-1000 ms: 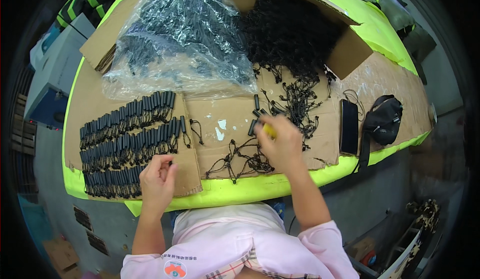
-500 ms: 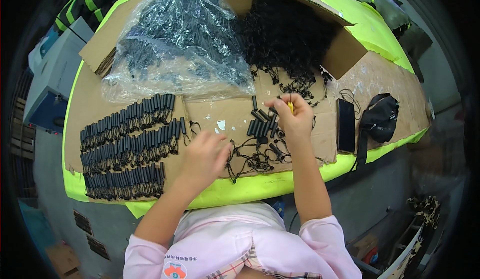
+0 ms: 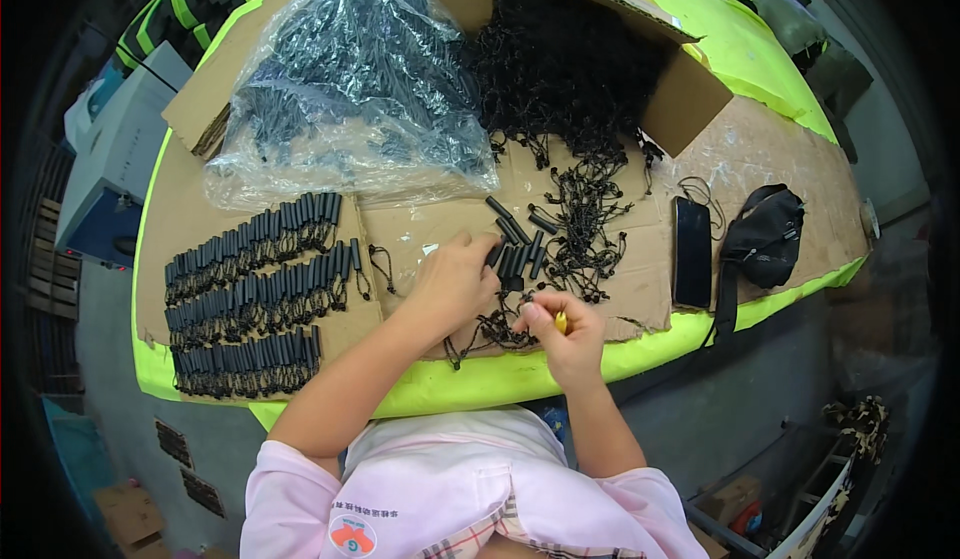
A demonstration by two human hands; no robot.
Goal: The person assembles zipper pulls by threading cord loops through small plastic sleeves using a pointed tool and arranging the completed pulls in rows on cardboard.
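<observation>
My left hand (image 3: pixel 456 287) reaches to the left edge of a small group of short black tubes (image 3: pixel 517 257). Its fingers are bent, with the fingertips closed on a black tube (image 3: pixel 494 253). Nearer to me, my right hand (image 3: pixel 570 344) is shut, a small yellow tool (image 3: pixel 562 322) showing between its fingers. Thumb and forefinger pinch a black cord loop (image 3: pixel 527 302); its far end is hard to make out. Knotted black cord loops (image 3: pixel 490 331) lie under and between the hands, and a bigger heap of loops (image 3: pixel 590 221) spreads right of the tubes.
Three rows of tubes with cord loops (image 3: pixel 250 299) lie at left on cardboard (image 3: pixel 400 221). Behind are a clear plastic bag (image 3: pixel 340 79) of dark pieces and a carton (image 3: pixel 690 109) spilling black cords. A phone (image 3: pixel 691 254) and black pouch (image 3: pixel 762 239) lie right.
My left hand has moved right and away from me, onto the tubes. My right hand has come toward me. Cord loops now show spread where my right hand and forearm were; some tubes have shifted.
</observation>
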